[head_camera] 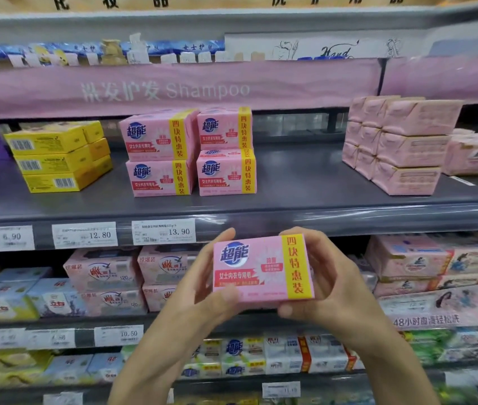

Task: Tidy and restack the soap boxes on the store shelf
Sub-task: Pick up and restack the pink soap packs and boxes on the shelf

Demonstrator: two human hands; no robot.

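The pink soap box point(262, 270) is held in front of and below the front edge of the shelf point(348, 220), label outward. The left hand point(202, 290) grips its left end and the right hand point(328, 282) its right end, thumbs at the lower edge. It looks stiff, glossy, probably slippery and fairly heavy, so support it by the short ends. Four matching boxes point(191, 153) stand stacked two-high mid-shelf.

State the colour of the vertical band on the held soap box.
Yellow band, red characters; head view.
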